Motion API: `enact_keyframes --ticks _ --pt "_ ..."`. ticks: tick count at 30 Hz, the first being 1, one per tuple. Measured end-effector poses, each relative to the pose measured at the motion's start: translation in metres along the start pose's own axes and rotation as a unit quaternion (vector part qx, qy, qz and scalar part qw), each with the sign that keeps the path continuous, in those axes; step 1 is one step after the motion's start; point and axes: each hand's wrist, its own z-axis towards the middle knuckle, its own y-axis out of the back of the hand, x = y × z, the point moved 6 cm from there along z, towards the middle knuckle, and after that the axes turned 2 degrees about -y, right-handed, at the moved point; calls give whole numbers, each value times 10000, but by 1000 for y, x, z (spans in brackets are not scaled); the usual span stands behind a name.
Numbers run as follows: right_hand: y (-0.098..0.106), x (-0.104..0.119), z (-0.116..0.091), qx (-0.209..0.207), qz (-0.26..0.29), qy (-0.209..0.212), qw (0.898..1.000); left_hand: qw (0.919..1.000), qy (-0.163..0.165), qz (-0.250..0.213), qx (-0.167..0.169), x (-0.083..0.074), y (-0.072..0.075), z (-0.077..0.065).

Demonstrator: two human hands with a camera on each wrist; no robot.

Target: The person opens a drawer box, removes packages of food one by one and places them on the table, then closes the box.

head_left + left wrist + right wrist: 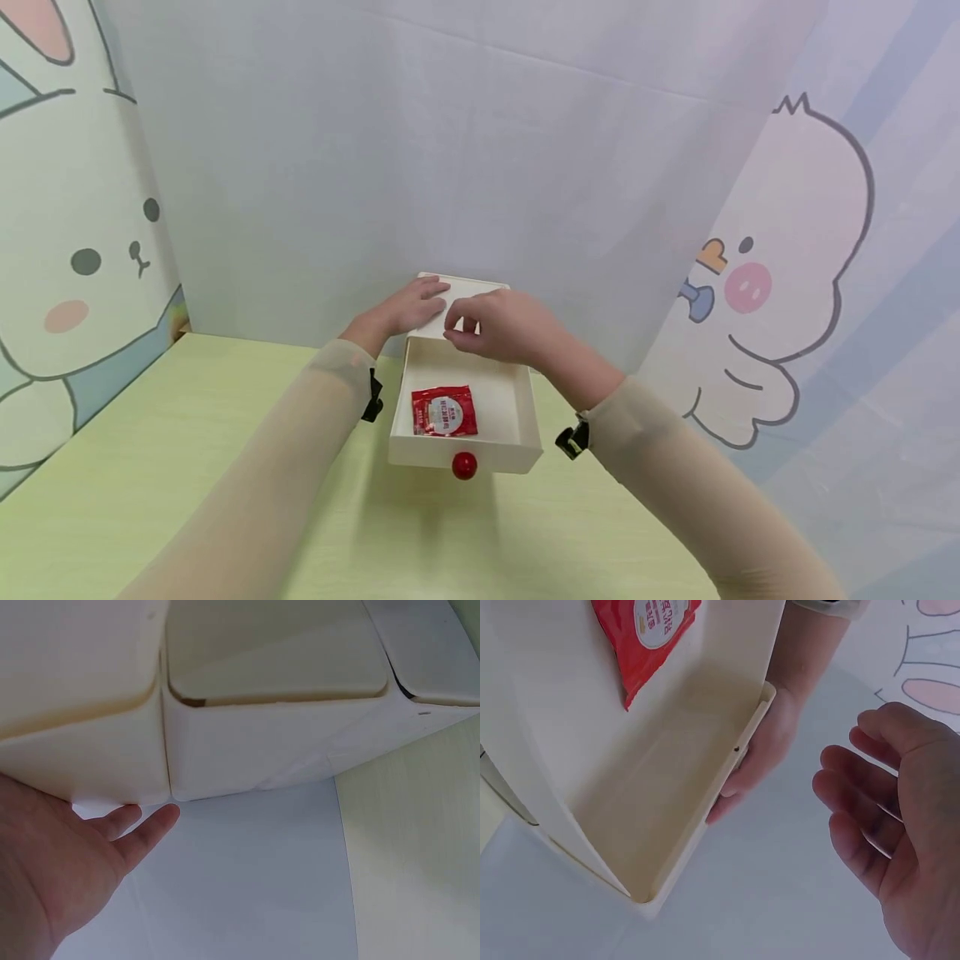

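A small white drawer box stands against the backdrop, with its drawer pulled out toward me. Inside the drawer lies a flat red packet with a white round label, also visible in the right wrist view. A round red knob sits on the drawer front. My left hand rests on the box top near its left edge, fingers extended. Over the drawer's back part hovers my right hand, its fingers loosely bent; the right wrist view shows nothing in that hand.
The box is on a pale yellow-green tabletop. Behind it hangs a plain light backdrop. Cartoon-printed cloth panels stand at the left and the right.
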Motion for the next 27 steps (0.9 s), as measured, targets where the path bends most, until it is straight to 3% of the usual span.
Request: enact_keyframes --ticks 4,7,11,22,27 --pt "-15 -4 14 1032 -117 -87 9946 10000 57 -21 34 0 -1 2" --pt "-30 -5 20 1819 -13 -188 9831 9999 113 -21 49 0 -1 1" --pt "-48 -5 23 2486 175 -395 9676 9999 121 9 54 0 -2 1" --pt "-80 2 12 3489 252 -1083 9305 9999 93 37 87 0 -3 0" --pt "-84 4 10 3560 -15 -1117 9278 9999 107 -27 76 0 -2 0"
